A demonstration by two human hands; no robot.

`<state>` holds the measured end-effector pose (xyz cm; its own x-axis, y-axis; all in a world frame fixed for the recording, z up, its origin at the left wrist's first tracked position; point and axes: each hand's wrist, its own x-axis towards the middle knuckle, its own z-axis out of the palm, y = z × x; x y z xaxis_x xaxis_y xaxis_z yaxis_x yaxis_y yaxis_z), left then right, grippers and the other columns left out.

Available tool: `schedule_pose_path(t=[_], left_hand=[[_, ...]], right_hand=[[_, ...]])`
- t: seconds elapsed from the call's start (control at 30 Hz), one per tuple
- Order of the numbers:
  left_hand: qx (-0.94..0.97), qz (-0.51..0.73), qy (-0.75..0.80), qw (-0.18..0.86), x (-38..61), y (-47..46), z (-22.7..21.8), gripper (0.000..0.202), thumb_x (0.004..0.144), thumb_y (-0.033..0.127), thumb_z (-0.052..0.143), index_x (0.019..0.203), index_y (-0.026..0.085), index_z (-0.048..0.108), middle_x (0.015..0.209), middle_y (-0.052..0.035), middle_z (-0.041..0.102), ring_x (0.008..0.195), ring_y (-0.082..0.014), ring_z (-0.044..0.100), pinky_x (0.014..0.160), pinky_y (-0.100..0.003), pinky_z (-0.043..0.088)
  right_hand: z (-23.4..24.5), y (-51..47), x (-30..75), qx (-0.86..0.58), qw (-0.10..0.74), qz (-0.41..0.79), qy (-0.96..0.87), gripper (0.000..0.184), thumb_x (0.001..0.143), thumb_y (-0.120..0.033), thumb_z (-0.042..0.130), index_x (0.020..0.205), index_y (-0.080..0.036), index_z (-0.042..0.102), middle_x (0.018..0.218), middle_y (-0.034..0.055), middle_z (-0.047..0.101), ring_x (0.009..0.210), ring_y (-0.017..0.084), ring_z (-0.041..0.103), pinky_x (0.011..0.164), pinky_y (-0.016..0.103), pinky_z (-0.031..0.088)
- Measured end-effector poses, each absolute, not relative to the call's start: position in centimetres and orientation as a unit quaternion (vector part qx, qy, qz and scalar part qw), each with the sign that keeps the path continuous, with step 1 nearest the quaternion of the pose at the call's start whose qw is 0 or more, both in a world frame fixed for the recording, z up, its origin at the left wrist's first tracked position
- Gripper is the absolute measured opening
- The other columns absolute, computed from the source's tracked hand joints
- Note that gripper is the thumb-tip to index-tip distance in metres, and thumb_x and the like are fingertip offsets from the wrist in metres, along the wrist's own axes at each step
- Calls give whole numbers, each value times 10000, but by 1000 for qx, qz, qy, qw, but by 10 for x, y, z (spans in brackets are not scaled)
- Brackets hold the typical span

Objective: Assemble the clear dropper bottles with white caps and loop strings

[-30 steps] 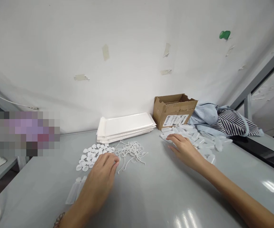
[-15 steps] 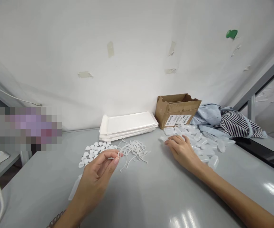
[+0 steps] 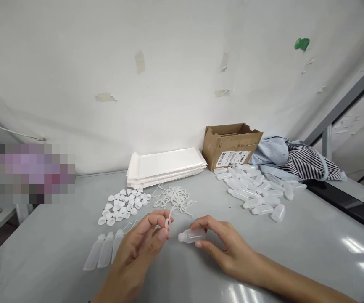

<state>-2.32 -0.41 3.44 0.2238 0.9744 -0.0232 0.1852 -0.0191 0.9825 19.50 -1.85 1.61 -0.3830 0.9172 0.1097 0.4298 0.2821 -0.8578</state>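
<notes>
Head view: my right hand (image 3: 229, 248) pinches a small clear bottle (image 3: 192, 235) near the tabletop's front edge, its neck toward my left hand (image 3: 144, 244), whose thumb and forefinger pinch a white loop (image 3: 169, 221). Judgement: keep the neck steady and the loop open. Caps (image 3: 122, 206), loose loops (image 3: 174, 198) and spare bottles (image 3: 257, 189) lie toward the back edge; nothing obstructs the hands.

caps (image 3: 122, 206) L of loops (image 3: 174, 198), sheet stack (image 3: 164, 166) behind both, box (image 3: 230, 143) R of stack, bottles (image 3: 254, 191) before box
</notes>
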Motion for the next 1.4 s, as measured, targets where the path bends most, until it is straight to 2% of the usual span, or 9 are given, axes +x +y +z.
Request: schedule_pose_path(t=[0.07, 0.23, 0.5, 0.7, 0.83, 1.1, 1.27, 1.4], left_hand=[[601, 390, 474, 513, -24, -4, 34, 253, 833, 475, 572, 741, 241, 603, 1010, -46, 586, 1054, -244, 551, 855, -330, 502], [562, 405, 486, 533, -17, -6, 37, 216, 832, 415, 584, 723, 231, 613, 872, -20, 586, 839, -177, 556, 739, -238, 482], [482, 429, 448, 619, -11, -6, 38, 138, 757, 301, 666, 671, 195, 646, 725, 3, 613, 638, -120, 529, 655, -227, 457], [474, 411, 415, 659, -13, -2, 30, 88, 744, 278, 681, 775, 195, 678, 685, 9, 618, 647, -124, 550, 643, -229, 451], [511, 405, 392, 649, -16, -1, 26, 114, 767, 282, 646, 746, 215, 736, 701, 1, 644, 670, -130, 561, 688, -235, 458], [462, 395, 481, 632, -10, -2, 29, 119, 685, 333, 757, 746, 231, 748, 646, 24, 663, 664, -126, 589, 665, -202, 471], [429, 410, 497, 633, -5, -4, 35, 173, 629, 332, 789, 766, 230, 761, 715, 17, 703, 642, -125, 601, 671, -219, 497], [414, 401, 500, 647, -5, -5, 32, 223, 609, 338, 798, 805, 232, 773, 661, 17, 705, 639, -135, 621, 674, -226, 507]], right_hand=[[15, -18, 195, -460, 324, 395, -726, 144, 901, -269, 519, 1025, -228, 579, 963, 42, 668, 905, 196, 601, 831, 337, 468], [13, -17, 195, -448, 355, 437, -695, 165, 891, -307, 537, 1018, -211, 582, 958, 43, 638, 914, 187, 587, 847, 340, 460], [13, -19, 194, -461, 339, 434, -696, 163, 890, -305, 533, 1017, -214, 578, 944, 39, 632, 905, 189, 572, 843, 352, 442], [13, -20, 192, -459, 328, 441, -698, 165, 889, -306, 534, 1024, -221, 574, 938, 32, 634, 907, 187, 578, 824, 342, 438], [14, -20, 191, -465, 323, 442, -696, 161, 888, -295, 533, 1024, -220, 577, 943, 37, 634, 911, 193, 578, 827, 347, 434], [12, -21, 193, -453, 356, 472, -667, 181, 881, -337, 555, 1011, -214, 583, 921, 37, 632, 890, 191, 578, 813, 342, 439], [12, -18, 193, -442, 383, 531, -613, 210, 866, -372, 587, 985, -200, 570, 870, 34, 638, 833, 173, 581, 768, 315, 433], [13, -16, 192, -429, 391, 563, -588, 239, 853, -403, 611, 968, -199, 562, 861, 28, 642, 821, 164, 579, 754, 301, 419]])
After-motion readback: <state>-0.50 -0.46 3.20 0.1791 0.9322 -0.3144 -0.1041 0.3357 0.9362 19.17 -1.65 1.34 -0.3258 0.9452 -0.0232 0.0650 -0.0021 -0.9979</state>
